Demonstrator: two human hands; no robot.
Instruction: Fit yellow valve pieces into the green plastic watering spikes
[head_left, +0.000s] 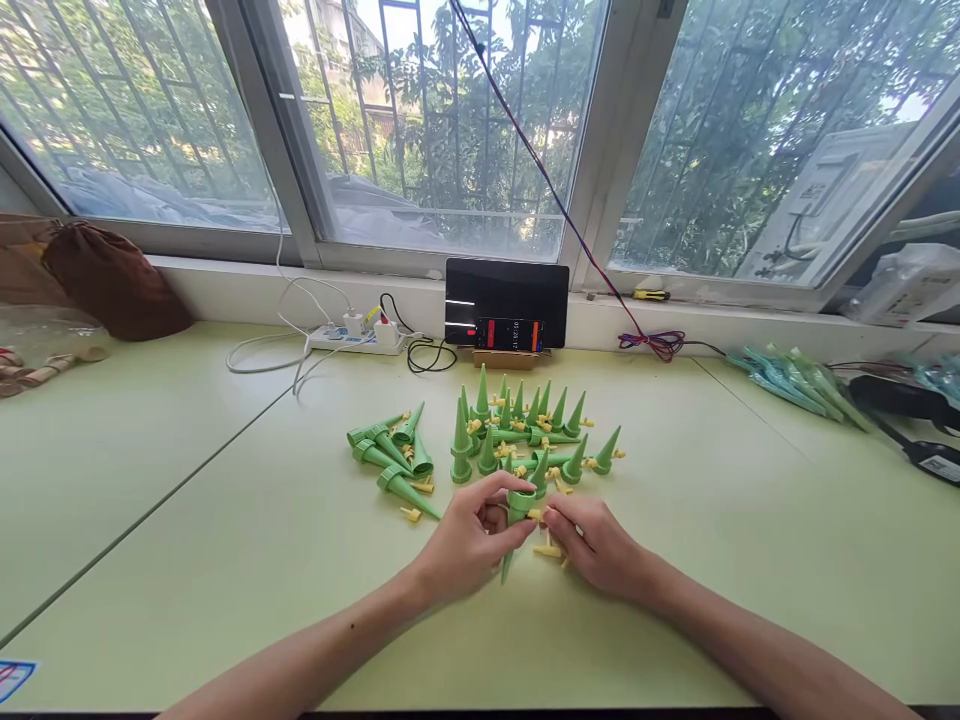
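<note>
My left hand (469,540) is closed round a green cone-shaped plastic spike (517,520), its wide collar up and its tip pointing down towards me. My right hand (592,545) pinches a small yellow valve piece (535,515) at the spike's collar, and a second yellow piece (547,551) shows under its fingers. Beyond my hands several green spikes stand upright (525,430) with yellow pieces among them. To their left, another group of spikes lies flat (394,460).
A tablet (507,302) with a phone (510,334) propped before it stands by the window sill. A power strip with white cables (352,338) lies left of it. A brown bag (112,282) sits far left; bagged green spikes (799,385) lie far right.
</note>
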